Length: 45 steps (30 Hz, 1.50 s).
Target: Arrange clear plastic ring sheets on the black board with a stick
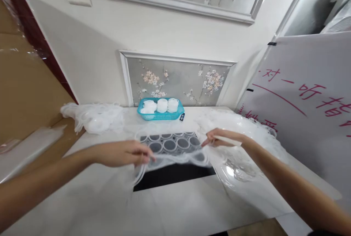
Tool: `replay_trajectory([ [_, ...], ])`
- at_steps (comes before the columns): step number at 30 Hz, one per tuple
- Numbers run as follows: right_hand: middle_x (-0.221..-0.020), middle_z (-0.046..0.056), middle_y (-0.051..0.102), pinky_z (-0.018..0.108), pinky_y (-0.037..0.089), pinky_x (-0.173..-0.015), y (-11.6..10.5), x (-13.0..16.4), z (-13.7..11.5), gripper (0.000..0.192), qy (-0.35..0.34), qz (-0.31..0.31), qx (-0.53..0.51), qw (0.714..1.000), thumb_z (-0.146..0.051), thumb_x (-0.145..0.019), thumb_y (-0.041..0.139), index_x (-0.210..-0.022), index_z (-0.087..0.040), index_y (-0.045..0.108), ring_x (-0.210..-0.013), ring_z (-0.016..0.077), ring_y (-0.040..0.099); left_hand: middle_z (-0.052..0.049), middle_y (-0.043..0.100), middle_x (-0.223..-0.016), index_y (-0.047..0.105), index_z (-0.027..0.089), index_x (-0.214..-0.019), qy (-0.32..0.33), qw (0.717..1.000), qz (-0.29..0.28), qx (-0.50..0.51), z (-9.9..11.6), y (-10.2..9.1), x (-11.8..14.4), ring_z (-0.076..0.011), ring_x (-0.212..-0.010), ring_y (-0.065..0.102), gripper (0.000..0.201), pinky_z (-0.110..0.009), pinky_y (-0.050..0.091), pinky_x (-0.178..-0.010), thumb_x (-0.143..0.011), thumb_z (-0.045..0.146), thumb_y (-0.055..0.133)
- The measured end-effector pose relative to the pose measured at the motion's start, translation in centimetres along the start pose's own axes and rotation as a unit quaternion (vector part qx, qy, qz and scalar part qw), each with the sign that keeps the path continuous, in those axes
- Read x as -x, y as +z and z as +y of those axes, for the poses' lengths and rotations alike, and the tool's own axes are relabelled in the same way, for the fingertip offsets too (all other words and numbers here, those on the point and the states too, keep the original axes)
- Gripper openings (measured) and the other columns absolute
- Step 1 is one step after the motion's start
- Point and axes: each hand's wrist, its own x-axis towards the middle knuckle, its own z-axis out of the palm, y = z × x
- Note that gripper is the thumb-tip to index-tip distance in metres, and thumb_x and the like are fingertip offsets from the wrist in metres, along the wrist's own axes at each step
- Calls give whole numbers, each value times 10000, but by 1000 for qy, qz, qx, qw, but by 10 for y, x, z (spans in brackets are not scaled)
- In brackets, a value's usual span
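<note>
A translucent white sheet of joined plastic rings [156, 147] is stretched above a black mat [175, 177] on the table. At its left edge, my left hand [120, 153] is closed, pinching the sheet between thumb and fingers. Over by the right corner, my right hand [222, 137] is closed as well, its fingertips at the sheet's edge. A pale strip [229, 140] lies along the right hand or wrist; whether it is gripped cannot be made out. The sheet's near edge is folded and blurred by motion.
Behind the sheet, a blue basket [161, 117] holds several stacks of white rings [162, 105]. Piled translucent plastic [100, 117] lies at the left, more clear plastic sheeting [238, 163] at the right. A whiteboard [301, 119] with red writing and cardboard [24, 68] flank the table [170, 206].
</note>
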Motion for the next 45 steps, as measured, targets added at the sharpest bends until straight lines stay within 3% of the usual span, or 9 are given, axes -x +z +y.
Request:
replay_trajectory([
  [3, -1049, 116, 664, 233, 475, -683, 14, -9, 15, 207, 75, -91, -8, 993, -305, -836, 496, -700, -162, 430, -913, 159, 639, -29, 677, -868, 636, 243, -1112, -21, 996, -72, 46, -46, 22, -26, -178, -717, 630, 407, -246, 464, -659, -846, 510, 481],
  [5, -1033, 86, 675, 228, 479, -713, 13, -29, 18, 116, 127, -42, 82, 988, -239, -811, 520, -738, -153, 495, -907, 159, 648, -34, 670, -888, 658, 224, -1040, -57, 996, 65, 8, -81, 16, -44, -200, -791, 629, 401, -255, 469, -687, -805, 511, 506],
  [6, -1004, 76, 683, 224, 474, -714, 11, -43, 19, 73, 146, 17, 146, 978, -207, -789, 542, -749, -148, 525, -882, 161, 651, -35, 664, -880, 672, 213, -968, -82, 978, 190, -28, -97, 9, -53, -212, -820, 623, 379, -271, 467, -736, -766, 502, 533],
  [8, -1013, 102, 674, 233, 455, -750, 7, -74, 23, 68, 170, 134, 226, 950, -169, -765, 565, -823, -133, 571, -930, 191, 637, -81, 630, -949, 642, 173, -962, -123, 941, 311, -55, -126, -6, -70, -267, -930, 589, 374, -348, 437, -838, -740, 449, 521],
  [14, -1074, 168, 635, 248, 418, -771, 15, -147, 45, 318, 208, 281, 290, 891, -164, -778, 568, -1087, -96, 541, -1023, 234, 595, -70, 586, -790, 506, 199, -643, -145, 896, 418, -35, -168, -16, -96, -268, -865, 587, 103, -363, 438, -821, -652, 289, 556],
  [23, -1055, 139, 642, 250, 393, -737, -3, -148, 37, 301, 192, 363, 308, 858, -145, -817, 484, -1116, -137, 521, -990, 221, 588, 30, 542, -583, 381, 201, -781, -106, 859, 483, 133, -158, -34, -114, -110, -415, 501, 111, -214, 407, -436, -804, 286, 449],
  [34, -1022, 127, 645, 250, 387, -730, -5, -166, 30, 223, 187, 398, 295, 849, -137, -829, 445, -1025, -131, 550, -962, 216, 588, 9, 566, -702, 480, 186, -792, -114, 852, 507, 68, -172, -44, -124, -130, -578, 556, 92, -251, 466, -590, -770, 267, 519],
  [40, -1021, 130, 638, 253, 383, -718, 19, -121, 11, 282, 154, 356, 319, 865, -342, -824, 558, -1026, -145, 542, -958, 223, 585, -82, 575, -1048, 520, 188, -903, -93, 855, 510, -1, -157, -6, -97, -245, -976, 539, 216, -368, 412, -890, -710, 270, 576],
  [45, -980, 124, 658, 280, 402, -698, 6, -64, -35, 386, 128, 259, 396, 872, -459, -752, 630, -992, -161, 587, -884, 242, 609, -46, 619, -938, 595, 231, -962, 28, 933, 358, 30, -70, 66, -75, -210, -864, 577, 210, -335, 450, -805, -788, 348, 588],
])
